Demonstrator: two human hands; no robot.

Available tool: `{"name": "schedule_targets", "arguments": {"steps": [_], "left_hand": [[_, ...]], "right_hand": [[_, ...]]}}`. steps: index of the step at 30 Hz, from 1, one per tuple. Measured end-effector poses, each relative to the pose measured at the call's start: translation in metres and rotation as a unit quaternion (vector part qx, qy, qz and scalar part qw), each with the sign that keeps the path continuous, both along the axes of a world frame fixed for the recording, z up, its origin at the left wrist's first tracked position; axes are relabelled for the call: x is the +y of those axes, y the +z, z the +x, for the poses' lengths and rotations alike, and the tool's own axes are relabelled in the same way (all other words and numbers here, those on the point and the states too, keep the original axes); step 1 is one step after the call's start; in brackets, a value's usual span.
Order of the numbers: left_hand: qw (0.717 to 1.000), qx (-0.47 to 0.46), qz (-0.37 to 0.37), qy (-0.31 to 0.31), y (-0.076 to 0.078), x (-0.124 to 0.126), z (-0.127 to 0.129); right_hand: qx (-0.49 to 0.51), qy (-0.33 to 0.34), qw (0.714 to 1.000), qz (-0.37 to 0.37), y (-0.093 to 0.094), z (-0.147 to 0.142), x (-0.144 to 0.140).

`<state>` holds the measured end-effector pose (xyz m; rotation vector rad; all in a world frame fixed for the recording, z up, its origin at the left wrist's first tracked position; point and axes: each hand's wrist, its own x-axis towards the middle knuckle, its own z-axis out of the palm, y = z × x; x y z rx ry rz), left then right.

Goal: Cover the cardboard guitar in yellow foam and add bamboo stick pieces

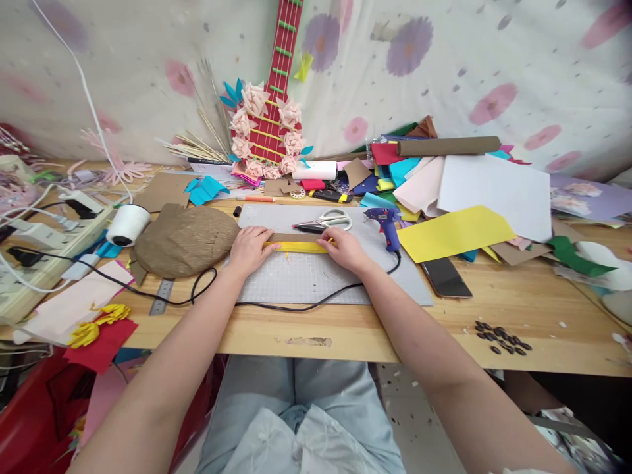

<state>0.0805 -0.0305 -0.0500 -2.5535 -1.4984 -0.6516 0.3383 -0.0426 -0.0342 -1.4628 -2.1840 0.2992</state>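
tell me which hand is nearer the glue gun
Right. The right hand is just left of the glue gun; the left hand is farther off, at the yellow strip's left end.

Yellow strip [299, 247]; grey gridded mat [296, 280]

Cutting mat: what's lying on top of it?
On the cutting mat: brown strip, yellow strip, scissors, blue glue gun, part of a black cable. Whatever lies beneath the left hand and right hand is covered.
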Motion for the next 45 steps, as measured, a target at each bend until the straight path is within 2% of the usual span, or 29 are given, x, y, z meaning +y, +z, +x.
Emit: {"name": "schedule_targets", "arguments": {"steps": [6,11,14,23,31,35,38,45], "left_hand": [[0.997,-0.061,0.031,-0.021,0.003,-0.006,0.014],[0.995,-0.097,0.019,-0.020,0.004,-0.007,0.022],[0.993,-0.113,0.010,-0.042,0.004,-0.008,0.021],[0.995,-0.030,0.029,-0.095,0.005,-0.012,0.019],[0.994,-0.001,0.028,-0.105,0.009,-0.017,0.021],[0.996,-0.023,0.033,-0.076,0.011,-0.015,0.027],[0.997,-0.026,0.005,-0.067,0.012,-0.008,0.032],[0.985,0.027,-0.149,-0.089,0.019,0.011,0.035]], "right_hand": [[0.032,-0.048,0.998,0.022,-0.003,-0.006,0.004],[0.033,-0.020,0.998,0.039,-0.006,-0.012,0.004],[0.038,0.004,0.999,0.036,-0.005,-0.010,0.003],[0.016,0.058,0.998,0.012,-0.003,-0.004,0.001],[-0.004,0.065,0.998,0.027,-0.005,-0.007,-0.001],[-0.004,0.065,0.997,0.040,-0.009,-0.010,0.000],[-0.007,0.066,0.997,0.040,-0.010,-0.011,0.000],[-0.010,0.088,0.995,0.044,-0.009,-0.011,0.000]]}}
